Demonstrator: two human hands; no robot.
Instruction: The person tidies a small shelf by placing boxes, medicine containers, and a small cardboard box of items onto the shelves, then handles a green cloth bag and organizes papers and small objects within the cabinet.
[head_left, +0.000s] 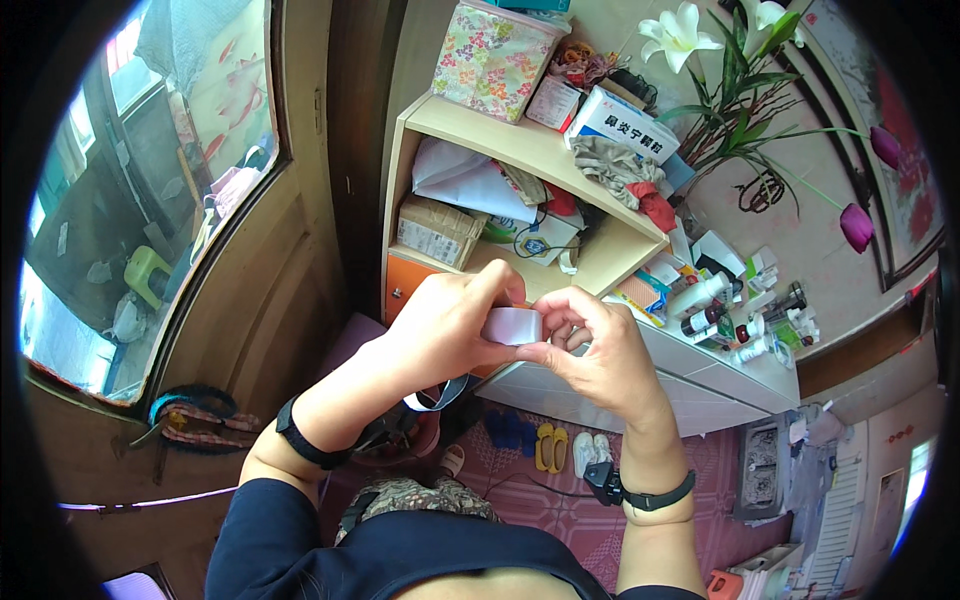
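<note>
Between my two hands, in front of a pale wooden shelf unit (517, 139), is a small white glossy roll or band (512, 325), possibly ribbon or tape. My left hand (457, 319) grips its left side with thumb and fingers. My right hand (592, 341) pinches its right edge between thumb and fingertips. A loose white strip (437, 397) hangs in a loop below my left hand; whether it joins the roll is hidden by that hand. Black straps circle both forearms, and the right one carries a small black device (604, 484).
A cardboard box (439, 231) lies in the shelf; a flowered box (495, 60) and a medicine box (622, 124) stand on top. Bottles (697, 296) crowd the lower white cabinet at right. A wooden door (247, 300) with glass is at left. Shoes (551, 448) stand on the tiled floor.
</note>
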